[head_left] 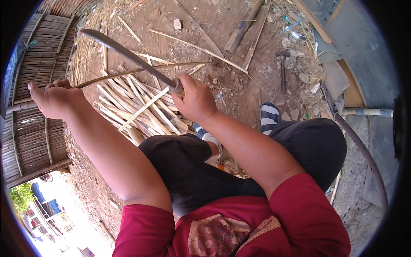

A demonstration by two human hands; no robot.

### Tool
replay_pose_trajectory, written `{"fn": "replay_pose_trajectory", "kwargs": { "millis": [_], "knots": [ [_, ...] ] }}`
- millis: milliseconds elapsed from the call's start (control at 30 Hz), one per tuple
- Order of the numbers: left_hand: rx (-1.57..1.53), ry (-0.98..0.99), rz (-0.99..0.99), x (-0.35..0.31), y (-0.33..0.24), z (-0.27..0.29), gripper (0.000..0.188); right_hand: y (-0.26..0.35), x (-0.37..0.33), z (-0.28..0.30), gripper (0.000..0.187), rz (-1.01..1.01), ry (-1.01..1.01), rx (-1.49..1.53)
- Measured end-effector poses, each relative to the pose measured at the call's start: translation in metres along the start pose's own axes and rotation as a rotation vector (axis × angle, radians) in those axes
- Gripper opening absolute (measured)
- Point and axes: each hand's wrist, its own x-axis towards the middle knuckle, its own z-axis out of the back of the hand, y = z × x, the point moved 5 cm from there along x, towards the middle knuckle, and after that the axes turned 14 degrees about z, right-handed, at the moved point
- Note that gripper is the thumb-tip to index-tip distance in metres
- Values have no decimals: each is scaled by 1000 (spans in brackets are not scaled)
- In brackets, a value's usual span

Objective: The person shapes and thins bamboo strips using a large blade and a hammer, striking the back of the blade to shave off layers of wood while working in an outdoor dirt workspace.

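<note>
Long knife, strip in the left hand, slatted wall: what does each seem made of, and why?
Long knife: probably steel, from its dull grey, thin blade; handle apparently wood, brown and matte.
Strip: bamboo or wood, unpainted, judging by its slender brown, slightly bent length.
Slatted wall: likely weathered bamboo, given its narrow brown slats.

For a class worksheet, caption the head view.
Right hand gripping a machete, left hand holding a slender stick, near piled split sticks.
</note>
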Motion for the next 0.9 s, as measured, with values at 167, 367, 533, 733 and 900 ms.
{"fn": "replay_pose_trajectory", "kwargs": {
  "millis": [167, 367, 533, 733, 900],
  "knots": [
    [66, 13, 7, 3, 2, -3, 34, -66, -50, -15, 37, -339, 304, -152],
    [-3, -19, 16, 1, 2, 3, 34, -53, -43, -10, 45, -360, 295, -143],
    [18, -16, -25, 0, -7, -2, 37, -10, -21, -10, 37, 1, 116, -79],
    [20, 34, -7, 0, 0, 1, 40, -87, -71, -9, 46, -543, 415, -266],
    [39, 34, 9, -5, -3, -3, 42, -67, -65, -10, 46, -471, 331, -203]
  ]
}}
